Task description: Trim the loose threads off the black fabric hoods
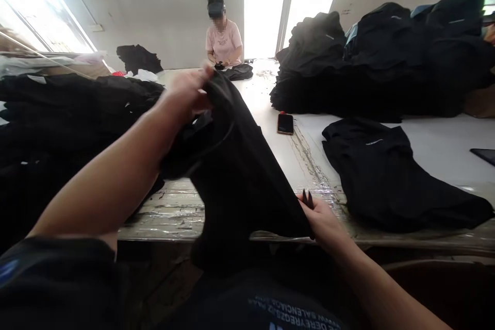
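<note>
A black garment [247, 175] is stretched between my hands above the near table edge, its lower part hanging over that edge. My left hand [189, 90], slightly blurred, is closed on its upper end. Lower down on the right, my right hand [323, 219] pinches another edge of the cloth. Two dark pointed tips of what look like thread snips [308, 199] stick up from the right hand; their handles are hidden. To the right of that hand, a black garment with a small light mark [382, 175] lies on the table.
Tall black garment piles [379, 62] stand back right, and a heap of black clothing [58, 129] fills the left. A phone [285, 124] lies mid-table [266, 98]. Across the table, a person in a pink shirt [224, 44] handles dark cloth. A dark flat object [485, 154] sits far right.
</note>
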Motion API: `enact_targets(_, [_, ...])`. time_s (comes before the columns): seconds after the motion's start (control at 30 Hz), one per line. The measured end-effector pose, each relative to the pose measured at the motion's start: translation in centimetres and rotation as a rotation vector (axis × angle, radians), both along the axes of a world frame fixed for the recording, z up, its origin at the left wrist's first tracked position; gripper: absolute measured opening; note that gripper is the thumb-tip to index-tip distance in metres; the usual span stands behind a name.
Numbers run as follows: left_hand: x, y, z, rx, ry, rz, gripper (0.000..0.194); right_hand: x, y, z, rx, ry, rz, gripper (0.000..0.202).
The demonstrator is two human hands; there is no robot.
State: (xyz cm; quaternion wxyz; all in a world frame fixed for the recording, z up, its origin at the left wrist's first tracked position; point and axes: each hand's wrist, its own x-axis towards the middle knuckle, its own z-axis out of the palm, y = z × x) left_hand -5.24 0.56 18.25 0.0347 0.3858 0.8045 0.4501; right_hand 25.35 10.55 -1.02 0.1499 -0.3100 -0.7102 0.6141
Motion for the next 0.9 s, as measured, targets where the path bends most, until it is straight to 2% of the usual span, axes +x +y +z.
enact_targets(0.07, [-0.3, 0.8, -3.3, -0.071, -0.043, -0.053, 0.052, 0.9, 0.2, -1.1, 0.131, -0.142, 0.082, 0.032])
enact_targets(0.13, [-0.3, -0.4, -7.4, -0.104, -0.055, -0.053, 0.061, 2.2, 1.2, -1.9, 0.363, -0.307, 0.111, 0.031])
enact_targets(0.2, [-0.2, -3.4, -11.3, -0.111, -0.075, -0.101, 0.057, 3.2, 2.0, -2.0, 0.611, -0.374, 0.057, 0.027])
enact_targets(0.27, [0.3, -7.6, -14.2, -0.169, -0.134, -0.099, 0.053, 2.9, 2.1, -1.2, 0.811, -0.3, 0.011, 0.022])
enact_targets(0.33, [1.1, -11.7, -16.3, -0.299, -0.153, -0.081, 0.053, 1.2, 1.3, -0.1, 0.944, -0.168, 0.064, 0.019])
enact_targets(0.4, [2.3, -14.7, -18.0, -0.382, -0.115, -0.139, 0.055, -1.6, -0.2, 0.8, 1.072, -0.094, 0.182, 0.018])
enact_targets(0.47, [3.6, -16.1, -19.6, -0.399, -0.018, -0.194, 0.057, -4.7, -1.5, 1.0, 1.152, -0.119, 0.316, 0.019])
enact_targets(0.53, [4.3, -16.0, -21.0, -0.35, 0.082, -0.174, 0.053, -7.1, -2.2, 1.1, 1.153, -0.16, 0.424, 0.018])
enact_targets(0.6, [4.3, -15.2, -21.6, -0.273, 0.123, -0.097, 0.043, -8.3, -2.1, 1.6, 1.122, -0.167, 0.478, 0.02])
enact_targets(0.67, [3.4, -14.2, -21.0, -0.198, 0.073, -0.001, 0.029, -8.2, -1.4, 2.8, 1.022, -0.126, 0.45, 0.015])
enact_targets(0.73, [2.2, -12.9, -19.5, -0.061, -0.062, 0.115, 0.023, -7.3, -0.5, 4.2, 0.708, -0.018, 0.339, 0.008])
enact_targets(0.8, [0.9, -11.1, -17.7, 0.139, -0.176, 0.213, 0.031, -6.2, 0.4, 4.8, 0.279, 0.104, 0.157, 0.019])
enact_targets(0.83, [0.5, -9.9, -16.9, 0.222, -0.181, 0.235, 0.033, -5.8, 0.7, 4.6, 0.125, 0.131, 0.063, 0.024])
enact_targets(0.9, [0.0, -7.2, -16.1, 0.26, -0.08, 0.206, 0.032, -5.2, 1.3, 3.1, 0.043, 0.097, -0.081, 0.027])
